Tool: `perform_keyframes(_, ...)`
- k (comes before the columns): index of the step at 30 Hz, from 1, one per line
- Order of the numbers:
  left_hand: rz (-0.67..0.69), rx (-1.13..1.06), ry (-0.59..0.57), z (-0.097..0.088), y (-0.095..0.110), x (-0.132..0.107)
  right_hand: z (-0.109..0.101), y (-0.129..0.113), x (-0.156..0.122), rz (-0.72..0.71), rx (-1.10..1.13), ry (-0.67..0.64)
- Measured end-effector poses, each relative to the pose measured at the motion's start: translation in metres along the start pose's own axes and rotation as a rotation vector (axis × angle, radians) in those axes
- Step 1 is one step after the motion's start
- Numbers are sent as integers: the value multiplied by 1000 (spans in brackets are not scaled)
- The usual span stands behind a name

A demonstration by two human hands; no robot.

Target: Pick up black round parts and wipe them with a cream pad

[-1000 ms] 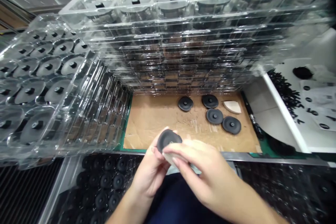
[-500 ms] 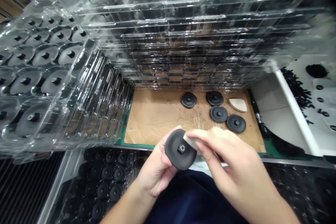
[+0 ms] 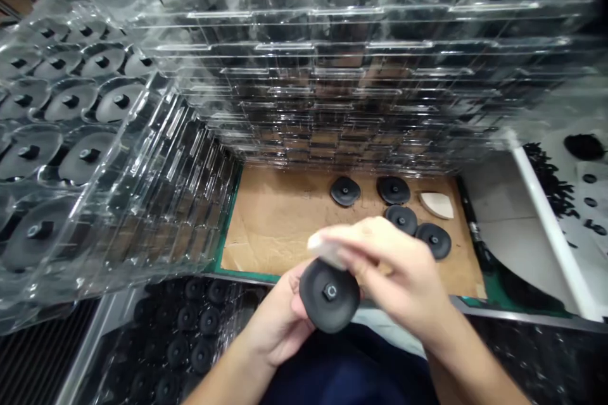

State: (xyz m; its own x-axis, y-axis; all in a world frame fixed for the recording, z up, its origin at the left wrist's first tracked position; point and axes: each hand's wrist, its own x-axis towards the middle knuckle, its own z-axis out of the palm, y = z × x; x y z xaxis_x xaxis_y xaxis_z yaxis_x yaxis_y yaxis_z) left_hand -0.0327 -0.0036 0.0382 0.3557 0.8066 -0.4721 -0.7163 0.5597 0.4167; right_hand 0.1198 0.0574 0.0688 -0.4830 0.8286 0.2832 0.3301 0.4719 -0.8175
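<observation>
My left hand (image 3: 280, 323) grips a round black plastic disc (image 3: 329, 307) by its left side, fingers partly behind it. The disc's face, with a raised hub in the middle, is turned up to me. Pinched in my right hand (image 3: 401, 269) is a small off-white pad (image 3: 332, 255), blurred by motion. It lies at the disc's top edge; whether it touches the disc I cannot tell. Beyond my hands, several similar black discs, one of them a separate disc (image 3: 345, 191), lie on a cardboard sheet (image 3: 266, 215).
A cream wedge-shaped piece (image 3: 437, 204) lies at the cardboard's right. Tall stacks of clear plastic trays (image 3: 327, 69) rise behind, and more clear trays (image 3: 128, 158) holding black discs stand at left. A white panel (image 3: 553, 221) borders the right side, with small black parts beyond it.
My right hand has moved the pad up and left, from the disc's upper right face to its top edge. The disc sits slightly lower in view, and the whole view has shifted a little.
</observation>
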Motion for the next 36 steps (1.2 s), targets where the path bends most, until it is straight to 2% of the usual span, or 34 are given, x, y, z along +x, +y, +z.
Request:
perform_keyframes(2,-1,-77,-24,-2,2,2,1,23,-5,282,-8,105)
perform_keyframes(4,-6,-128,-29,-5,5,5,8,45,-18,460,0,109)
perform_keyframes(7,-7,-141,4,-8,9,9,29,67,-46,500,38,-1)
perform_keyframes(10,-12,-130,42,-11,11,14,41,75,-66,496,37,-34)
perform_keyframes(12,-12,-118,59,-11,11,16,36,70,-65,520,22,2)
perform_keyframes(15,1,-102,109,-9,9,18,18,44,-42,507,-1,141)
perform_keyframes(18,42,-55,200,-5,6,18,8,6,-15,293,-9,262)
perform_keyframes(19,49,-34,212,-5,5,17,8,-5,-9,188,-8,251)
perform_keyframes(21,64,3,214,-5,5,15,12,-20,-3,60,28,140)
perform_keyframes(24,92,19,233,-5,4,10,17,-29,-1,89,99,-73)
perform_keyframes(25,95,24,244,-5,3,8,18,-30,0,104,86,-82)
perform_keyframes(29,110,23,190,-3,-1,1,20,-33,-2,0,-14,97)
perform_keyframes(31,141,11,155,-4,0,-2,14,-35,-11,-30,64,29)
perform_keyframes(33,144,4,144,-5,3,-5,6,-34,-23,23,91,-63)
perform_keyframes(36,97,-7,140,-2,3,-7,-5,-33,-34,142,-108,-46)
